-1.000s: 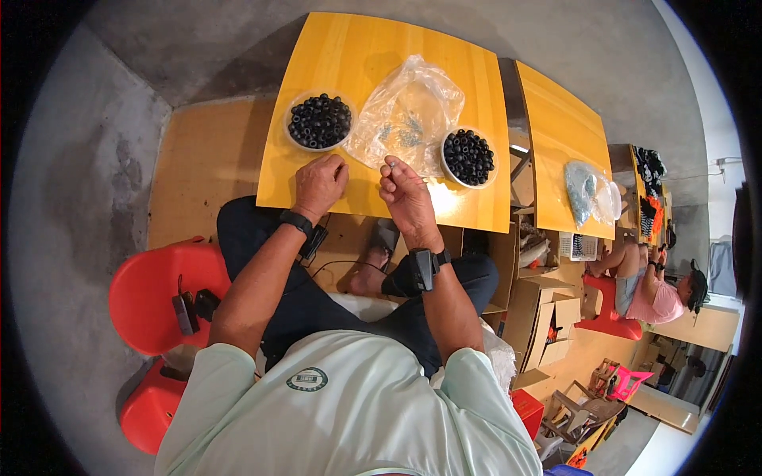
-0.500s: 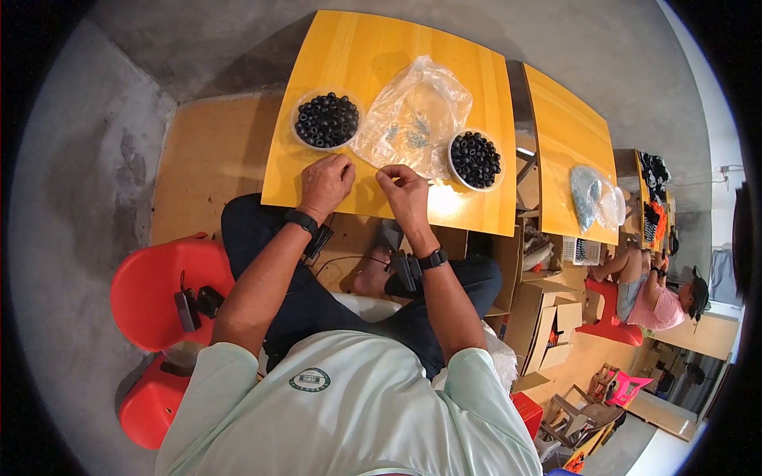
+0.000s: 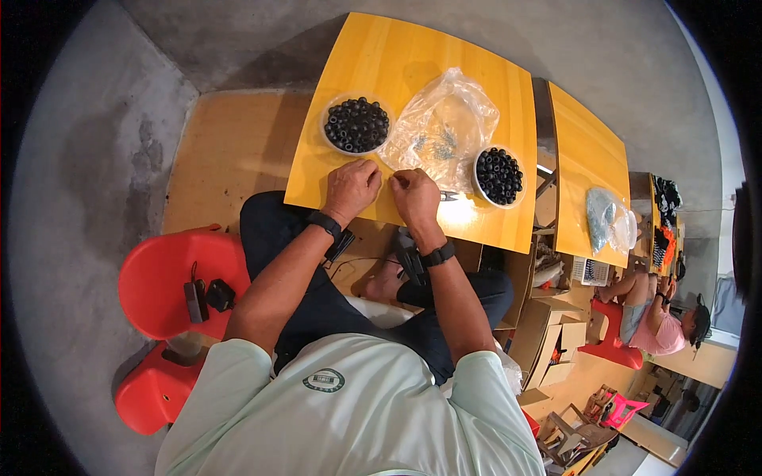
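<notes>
My left hand (image 3: 353, 190) and my right hand (image 3: 416, 201) are close together over the near edge of the yellow table (image 3: 317, 178). The fingers of both hands are curled and pinched, a small gap between them. Anything held there is too small or hidden to make out. Just beyond them lies a clear plastic bag (image 3: 452, 111) with small greyish pieces on it. A round tub of black beads (image 3: 357, 125) stands beyond my left hand, and another tub of black beads (image 3: 499, 176) to the right. Beside my right hand lies a small metallic object (image 3: 448, 196), partly hidden.
A second yellow table (image 3: 583, 159) at the right carries a bag (image 3: 603, 218) of bluish contents. Red chairs (image 3: 171, 278) stand at my left, small black devices on one. Cardboard boxes (image 3: 548, 345) are on the right, and farther off a person in pink (image 3: 663, 333) sits.
The view has shifted, so the table appears farther right. My hands have drawn closer together, and my right hand has turned more back-up, uncovering the small metallic object.
</notes>
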{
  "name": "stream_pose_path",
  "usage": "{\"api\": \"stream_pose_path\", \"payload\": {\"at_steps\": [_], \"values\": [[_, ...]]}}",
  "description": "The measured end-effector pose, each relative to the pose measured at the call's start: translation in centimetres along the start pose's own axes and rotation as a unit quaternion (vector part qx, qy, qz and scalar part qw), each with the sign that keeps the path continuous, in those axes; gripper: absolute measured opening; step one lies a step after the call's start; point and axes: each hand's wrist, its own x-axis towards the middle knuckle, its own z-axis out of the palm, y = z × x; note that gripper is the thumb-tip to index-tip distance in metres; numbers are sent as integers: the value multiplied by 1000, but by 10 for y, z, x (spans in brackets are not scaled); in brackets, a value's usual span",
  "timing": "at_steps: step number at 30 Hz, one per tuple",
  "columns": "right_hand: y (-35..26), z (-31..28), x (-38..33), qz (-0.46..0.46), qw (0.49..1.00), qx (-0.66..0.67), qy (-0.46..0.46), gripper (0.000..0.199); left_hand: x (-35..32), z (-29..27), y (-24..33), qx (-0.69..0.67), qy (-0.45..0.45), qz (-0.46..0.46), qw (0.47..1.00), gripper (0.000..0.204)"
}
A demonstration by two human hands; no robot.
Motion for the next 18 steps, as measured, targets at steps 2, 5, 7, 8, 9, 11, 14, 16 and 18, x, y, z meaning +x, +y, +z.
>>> {"api": "stream_pose_path", "payload": {"at_steps": [2,5,7,8,9,11,14,16,18], "values": [[-4,-4,-1,2,1000,13,6,15,0,1,-1,1,1,4,1000,16],[-1,-17,-4,23,998,59,24,14,1,0,1,-1,-4,-2,1000,16],[5,-32,-8,47,994,87,45,14,0,-1,0,2,-12,-14,1000,14],[7,-39,-9,49,994,86,45,14,0,-1,-1,0,-14,-13,1000,14],[10,-46,-10,63,994,75,53,14,1,-1,-2,5,-9,-14,1000,13],[21,-54,-15,83,992,67,63,14,2,-1,-1,8,-6,-13,1000,13],[30,-63,-22,89,992,61,66,13,3,1,1,7,-2,-8,1000,13],[27,-63,-27,97,991,64,58,13,2,1,0,14,-5,-12,1000,12],[22,-59,-29,105,991,67,48,12,0,2,-1,13,-1,-14,1000,12]]}}
